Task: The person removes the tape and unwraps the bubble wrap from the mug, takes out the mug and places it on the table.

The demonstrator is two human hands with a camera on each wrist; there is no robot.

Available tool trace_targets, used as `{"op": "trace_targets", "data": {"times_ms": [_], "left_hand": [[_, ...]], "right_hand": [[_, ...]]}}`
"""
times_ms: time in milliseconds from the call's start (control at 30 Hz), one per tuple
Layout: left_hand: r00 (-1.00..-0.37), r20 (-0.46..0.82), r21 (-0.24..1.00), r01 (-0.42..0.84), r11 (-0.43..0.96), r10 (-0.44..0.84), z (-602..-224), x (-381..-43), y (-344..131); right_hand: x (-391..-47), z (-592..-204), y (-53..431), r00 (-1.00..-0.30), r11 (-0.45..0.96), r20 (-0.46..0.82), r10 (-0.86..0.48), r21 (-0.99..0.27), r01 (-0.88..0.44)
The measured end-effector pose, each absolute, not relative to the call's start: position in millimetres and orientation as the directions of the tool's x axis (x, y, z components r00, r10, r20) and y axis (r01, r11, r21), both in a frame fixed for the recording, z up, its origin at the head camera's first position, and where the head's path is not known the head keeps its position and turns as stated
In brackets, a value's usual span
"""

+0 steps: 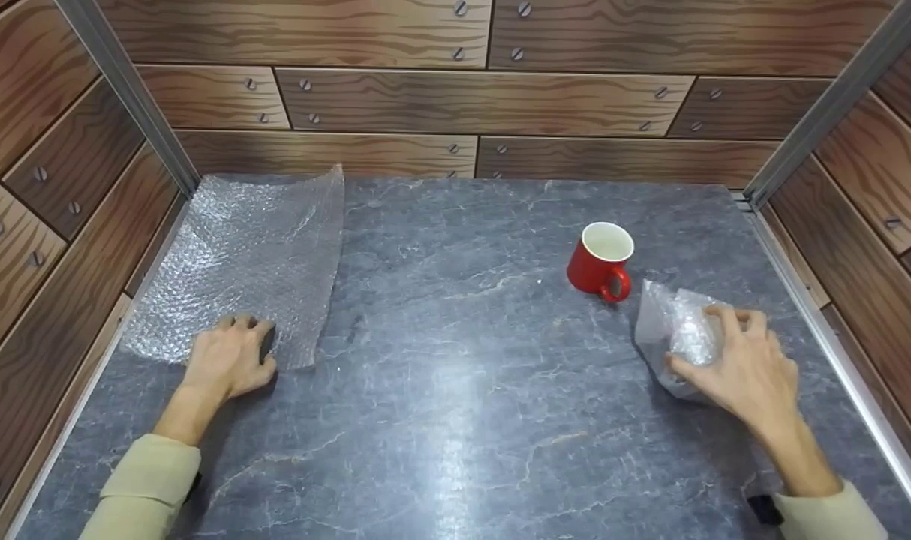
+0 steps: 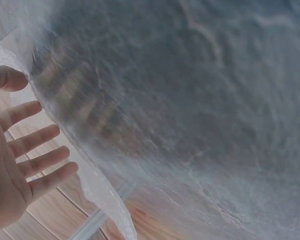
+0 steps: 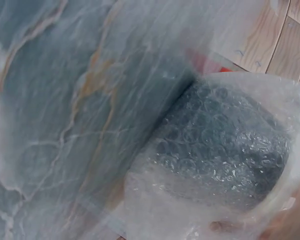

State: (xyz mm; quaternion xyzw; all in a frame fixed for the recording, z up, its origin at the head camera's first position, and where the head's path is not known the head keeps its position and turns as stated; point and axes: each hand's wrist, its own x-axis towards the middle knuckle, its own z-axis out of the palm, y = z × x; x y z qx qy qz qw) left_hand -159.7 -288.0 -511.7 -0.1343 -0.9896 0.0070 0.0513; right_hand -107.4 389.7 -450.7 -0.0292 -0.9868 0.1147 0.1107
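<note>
A flat sheet of clear bubble wrap (image 1: 253,255) lies at the left of the table, its far right corner curling up. My left hand (image 1: 232,356) is at its near edge; in the left wrist view the fingers (image 2: 40,160) are extended and spread beside the sheet's edge. On the right, my right hand (image 1: 748,367) grips a bubble-wrap bundle (image 1: 669,349) between thumb and fingers. The right wrist view shows the bundle (image 3: 215,145) close up; whether anything is inside, I cannot tell. A red mug (image 1: 594,262), white inside, stands upright just beyond the bundle, its handle facing me.
The dark marbled tabletop (image 1: 440,322) spans between the hands. Wood-patterned panels (image 1: 485,101) wall the back and both sides. Metal posts (image 1: 823,97) rise at the far corners, and a metal rail (image 1: 838,352) runs along the right edge.
</note>
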Motion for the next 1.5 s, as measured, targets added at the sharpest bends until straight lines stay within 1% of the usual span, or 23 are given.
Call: {"op": "trace_targets", "data": {"times_ms": [300, 567, 767, 967, 1200, 1500], "left_hand": [[-0.947, 0.104, -0.099, 0.293, 0.951, 0.303, -512.1, -160.0, -286.7], [-0.944, 0.100, -0.135, 0.301, 0.944, 0.315, -512.9, -160.1, -286.8], [-0.942, 0.112, -0.126, 0.303, 0.945, 0.317, -512.6, -159.7, -286.4], [-0.947, 0.106, -0.095, 0.293, 0.952, 0.302, -511.6, -160.1, -285.6], [-0.948, 0.103, -0.099, 0.291, 0.951, 0.301, -512.6, -160.4, -285.5], [-0.944, 0.110, -0.107, 0.299, 0.948, 0.310, -512.8, -160.8, -286.0]], "right_hand": [[-94.2, -447.4, 377.4, -0.983, 0.978, 0.181, 0.024, -0.207, -0.015], [-87.3, -444.9, 364.3, -0.985, 0.980, 0.173, -0.014, -0.194, -0.048], [-84.5, -445.3, 355.0, -0.984, 0.980, 0.173, -0.031, -0.190, -0.064], [-84.8, -447.9, 347.0, -0.976, 0.975, 0.212, -0.054, -0.201, -0.098], [-86.1, -449.8, 337.1, -0.970, 0.973, 0.223, -0.094, -0.184, -0.137], [-91.3, -453.3, 321.7, -0.948, 0.964, 0.269, -0.169, -0.156, -0.216]]}}
